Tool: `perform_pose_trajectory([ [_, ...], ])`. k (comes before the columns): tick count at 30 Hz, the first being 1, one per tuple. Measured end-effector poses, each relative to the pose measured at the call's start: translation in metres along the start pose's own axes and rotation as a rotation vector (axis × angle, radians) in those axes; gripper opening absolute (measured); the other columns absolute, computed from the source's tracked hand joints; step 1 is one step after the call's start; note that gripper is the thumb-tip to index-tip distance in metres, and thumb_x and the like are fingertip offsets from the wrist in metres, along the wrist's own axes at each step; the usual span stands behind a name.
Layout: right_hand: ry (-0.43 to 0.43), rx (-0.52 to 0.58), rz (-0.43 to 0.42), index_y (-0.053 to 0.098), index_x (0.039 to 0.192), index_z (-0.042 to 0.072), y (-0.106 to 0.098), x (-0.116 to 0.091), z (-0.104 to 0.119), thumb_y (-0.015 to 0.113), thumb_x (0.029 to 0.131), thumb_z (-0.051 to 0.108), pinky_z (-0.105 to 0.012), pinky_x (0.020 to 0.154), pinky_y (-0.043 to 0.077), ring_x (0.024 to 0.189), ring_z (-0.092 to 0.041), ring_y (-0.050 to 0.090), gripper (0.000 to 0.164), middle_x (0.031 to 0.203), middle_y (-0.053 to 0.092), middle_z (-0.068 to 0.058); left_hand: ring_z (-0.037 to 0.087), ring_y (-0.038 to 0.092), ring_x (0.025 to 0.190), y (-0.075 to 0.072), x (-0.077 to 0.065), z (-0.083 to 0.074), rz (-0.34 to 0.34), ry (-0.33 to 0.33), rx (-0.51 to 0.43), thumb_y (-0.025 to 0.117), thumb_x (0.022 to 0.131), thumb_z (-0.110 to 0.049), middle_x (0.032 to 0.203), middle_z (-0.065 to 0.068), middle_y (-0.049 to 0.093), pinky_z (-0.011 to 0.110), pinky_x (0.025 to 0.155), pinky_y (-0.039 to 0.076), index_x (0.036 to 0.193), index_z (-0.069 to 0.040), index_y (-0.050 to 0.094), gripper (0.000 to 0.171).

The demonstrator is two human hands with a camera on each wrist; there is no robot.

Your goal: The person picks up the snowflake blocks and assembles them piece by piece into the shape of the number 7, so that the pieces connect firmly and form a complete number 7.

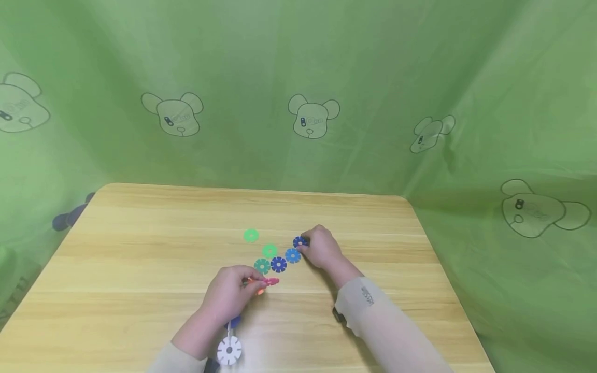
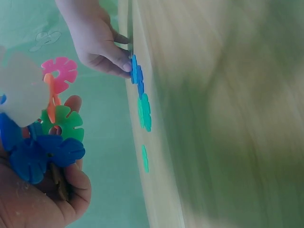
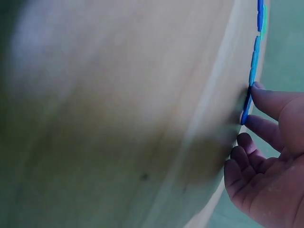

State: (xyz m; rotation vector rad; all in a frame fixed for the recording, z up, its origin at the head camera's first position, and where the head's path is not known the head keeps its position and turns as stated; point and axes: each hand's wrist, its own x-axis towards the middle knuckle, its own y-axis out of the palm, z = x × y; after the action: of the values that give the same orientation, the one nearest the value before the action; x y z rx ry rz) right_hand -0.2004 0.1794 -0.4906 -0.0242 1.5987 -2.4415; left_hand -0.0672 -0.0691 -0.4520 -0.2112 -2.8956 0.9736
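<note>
My left hand (image 1: 228, 292) grips a cluster of slotted plastic snowflake discs joined edge to edge. In the left wrist view, this cluster has a pink disc (image 2: 61, 75), an orange disc (image 2: 50, 97), a green disc (image 2: 64, 124), blue discs (image 2: 29, 159) and a blurred white disc (image 2: 23, 90). The white one hangs below the hand in the head view. My right hand (image 1: 322, 247) pinches the edge of a dark blue disc (image 1: 297, 242) on the table between thumb and index finger; its other fingers are loosely curled. Touching or nearly touching that disc is a lighter blue disc (image 1: 293, 255).
Nearby on the wooden table (image 1: 154, 233) lie another dark blue disc (image 1: 279, 264), a teal disc (image 1: 262, 266), a light green disc (image 1: 269, 251) and a farther green disc (image 1: 251, 235). A green curtain (image 1: 242, 155) with printed bear heads hangs behind the table's far edge.
</note>
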Motion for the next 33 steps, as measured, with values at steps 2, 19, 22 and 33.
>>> perform_pose_trajectory([
  [2, 0.012, 0.023, -0.006, 0.071, 0.131, 0.0, 0.0, 0.0, -0.001, 0.08, 0.096, 0.025, -0.052, 0.112, 0.049, 0.121, -0.037, 0.062, 0.044, 0.126, 0.064, -0.018, 0.009, 0.054, 0.063, 0.0, 0.0, -0.001, 0.002, 0.005, -0.003, 0.085, 0.09, -0.019, 0.09, -0.01, 0.075, 0.027, 0.057, 0.048, 0.091, -0.022, 0.08, 0.006],
  [19, 0.045, 0.185, -0.109, 0.068, 0.107, 0.008, -0.003, -0.012, -0.011, 0.082, 0.094, 0.015, -0.04, 0.081, 0.057, 0.08, -0.02, 0.059, 0.02, 0.085, 0.061, -0.001, 0.009, 0.054, 0.064, 0.002, -0.002, -0.003, -0.006, 0.006, -0.023, 0.084, 0.09, -0.019, 0.09, -0.01, 0.075, 0.027, 0.058, 0.049, 0.09, -0.022, 0.08, 0.006],
  [22, 0.025, 0.22, -0.15, 0.069, 0.104, 0.008, -0.008, -0.019, -0.01, 0.082, 0.093, 0.012, -0.038, 0.077, 0.057, 0.078, -0.018, 0.059, 0.017, 0.084, 0.062, 0.0, 0.01, 0.054, 0.063, 0.002, -0.002, -0.004, -0.005, 0.002, -0.029, 0.084, 0.09, -0.018, 0.09, -0.008, 0.076, 0.026, 0.056, 0.048, 0.09, -0.021, 0.08, 0.005],
  [33, -0.025, 0.421, -0.18, 0.071, 0.1, 0.006, -0.027, -0.047, 0.008, 0.083, 0.09, 0.005, -0.03, 0.071, 0.06, 0.076, -0.015, 0.065, 0.015, 0.083, 0.069, 0.0, 0.011, 0.054, 0.063, 0.001, -0.001, -0.004, -0.007, -0.009, -0.036, 0.084, 0.09, -0.019, 0.089, -0.009, 0.075, 0.027, 0.057, 0.049, 0.091, -0.02, 0.08, 0.005],
])
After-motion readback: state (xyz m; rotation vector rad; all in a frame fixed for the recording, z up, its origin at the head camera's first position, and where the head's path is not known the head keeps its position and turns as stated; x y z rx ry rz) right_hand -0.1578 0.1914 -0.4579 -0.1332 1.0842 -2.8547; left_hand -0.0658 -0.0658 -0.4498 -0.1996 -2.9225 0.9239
